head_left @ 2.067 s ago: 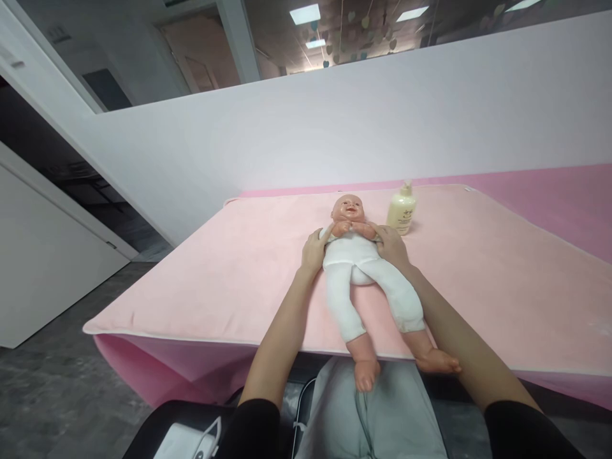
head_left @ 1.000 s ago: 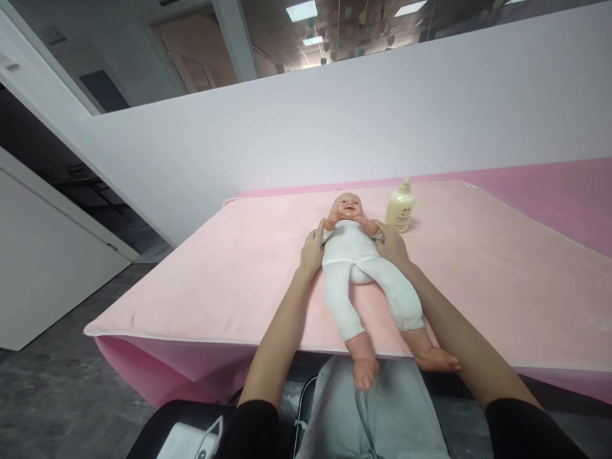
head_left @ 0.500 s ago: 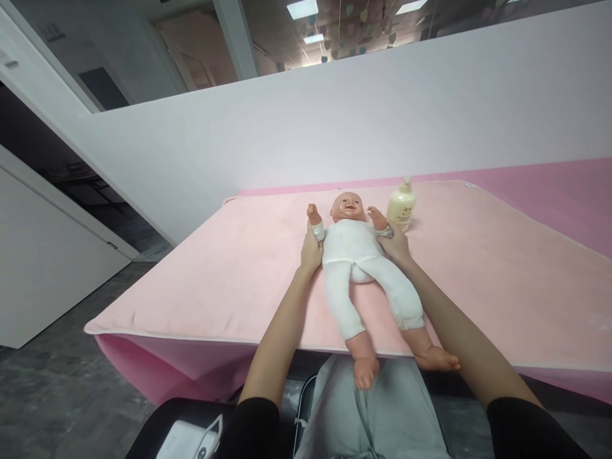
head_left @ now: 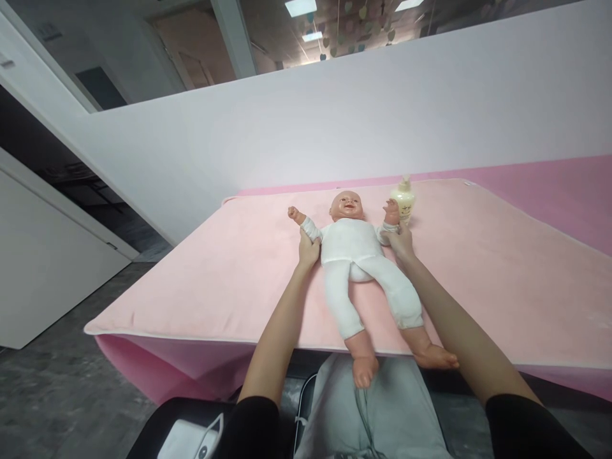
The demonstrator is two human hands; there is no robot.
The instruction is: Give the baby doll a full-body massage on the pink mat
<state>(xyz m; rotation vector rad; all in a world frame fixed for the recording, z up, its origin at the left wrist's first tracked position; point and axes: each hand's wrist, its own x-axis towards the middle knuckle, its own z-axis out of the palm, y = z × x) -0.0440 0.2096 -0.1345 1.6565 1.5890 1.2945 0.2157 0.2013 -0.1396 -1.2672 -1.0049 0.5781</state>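
Observation:
A baby doll [head_left: 351, 239] with a white cloth body lies on its back on the pink blanket [head_left: 229, 268], head toward the wall and feet over the front edge. My left hand [head_left: 309, 248] is closed round the doll's arm on the left, below its bare plastic hand. On the other side, my right hand [head_left: 400, 242] grips the doll's other arm near the wrist. Both doll arms are spread outward. Just behind my right hand stands a pale yellow pump bottle [head_left: 404, 196], its lower part hidden by the doll's hand and mine.
A white partition wall [head_left: 382, 121] rises behind the table. Pink cloth [head_left: 574, 197] shows beyond the blanket at the right. At lower left, a white device with a cable [head_left: 189, 440] rests on a black chair [head_left: 157, 414].
The doll's two arms have swung outward, away from its head, with my hands holding them. Its body and legs stay in place, and the doll's right-side hand now overlaps the bottle.

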